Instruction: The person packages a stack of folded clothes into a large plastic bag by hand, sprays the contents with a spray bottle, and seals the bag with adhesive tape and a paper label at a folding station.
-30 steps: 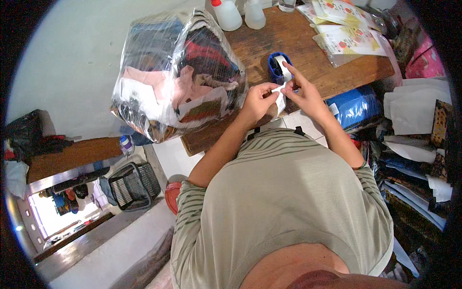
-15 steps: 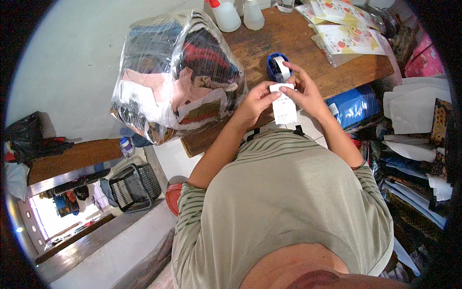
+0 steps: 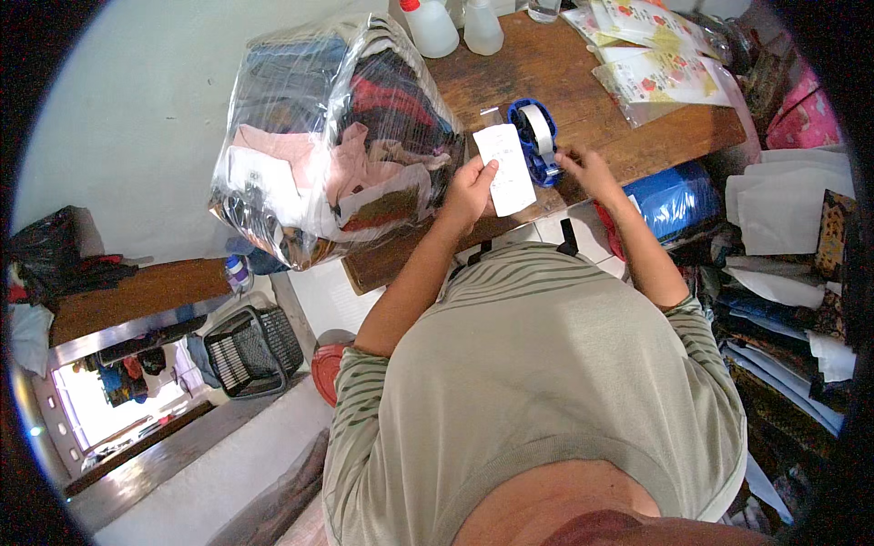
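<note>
My left hand (image 3: 469, 193) is closed on a white paper receipt (image 3: 504, 171), thumb on its front, holding it over the table's near edge. Just right of the receipt stands a blue tape dispenser (image 3: 533, 136) with a roll of tape in it. My right hand (image 3: 590, 171) is at the dispenser's near end, its thumb and forefinger pinched together; anything between them is too small to make out. A clear-wrapped bundle of folded clothes (image 3: 337, 146) is left of my left hand.
The wooden table (image 3: 492, 82) also carries two spray bottles (image 3: 432, 32), a glass (image 3: 543, 9) and printed plastic packets (image 3: 660, 77). A blue wrapped bundle (image 3: 674, 205) lies beside my right forearm. Stacked cloths (image 3: 792, 209) stand at right, a dark basket (image 3: 250, 350) at lower left.
Both hands were together on the receipt; my right hand has let go and moved right and slightly down. The receipt has shifted left and up, and the dispenser now shows fully, turned and nearer.
</note>
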The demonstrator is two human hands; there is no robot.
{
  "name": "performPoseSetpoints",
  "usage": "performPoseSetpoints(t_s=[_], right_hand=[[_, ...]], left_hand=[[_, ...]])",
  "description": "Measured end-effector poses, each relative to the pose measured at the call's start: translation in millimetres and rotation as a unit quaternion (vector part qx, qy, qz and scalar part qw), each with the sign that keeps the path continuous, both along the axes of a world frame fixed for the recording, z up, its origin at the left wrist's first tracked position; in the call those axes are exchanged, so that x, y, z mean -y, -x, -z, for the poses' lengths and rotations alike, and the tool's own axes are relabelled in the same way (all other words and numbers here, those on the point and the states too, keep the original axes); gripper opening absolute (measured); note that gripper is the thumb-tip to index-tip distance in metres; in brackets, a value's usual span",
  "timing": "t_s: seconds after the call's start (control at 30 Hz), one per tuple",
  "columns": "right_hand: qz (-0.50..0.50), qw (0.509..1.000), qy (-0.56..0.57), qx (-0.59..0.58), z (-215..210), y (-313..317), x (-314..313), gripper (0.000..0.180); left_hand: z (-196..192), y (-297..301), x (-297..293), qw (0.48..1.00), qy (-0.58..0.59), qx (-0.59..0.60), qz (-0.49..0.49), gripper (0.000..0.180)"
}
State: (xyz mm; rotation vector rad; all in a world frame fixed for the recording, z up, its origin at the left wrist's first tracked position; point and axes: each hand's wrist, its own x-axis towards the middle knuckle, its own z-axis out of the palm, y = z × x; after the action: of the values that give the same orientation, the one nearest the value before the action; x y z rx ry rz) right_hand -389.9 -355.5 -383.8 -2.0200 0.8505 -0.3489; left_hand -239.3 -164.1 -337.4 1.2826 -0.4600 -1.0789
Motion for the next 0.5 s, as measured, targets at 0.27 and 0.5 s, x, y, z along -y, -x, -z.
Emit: performPoseSetpoints(t_s=[0.27, 0.5], right_hand=[[-0.026, 0.992, 0.104, -0.067, -8, -13, -15, 0.032], [-0.096, 0.975, 0.069, -0.188, -37, -11, -13, 0.027]], left_hand=[[3, -1, 1, 1.000, -0.013, -0.012, -0.014, 0.033], [0, -4, 4, 0.998, -0.045, -0.010, -0.038, 0.035]])
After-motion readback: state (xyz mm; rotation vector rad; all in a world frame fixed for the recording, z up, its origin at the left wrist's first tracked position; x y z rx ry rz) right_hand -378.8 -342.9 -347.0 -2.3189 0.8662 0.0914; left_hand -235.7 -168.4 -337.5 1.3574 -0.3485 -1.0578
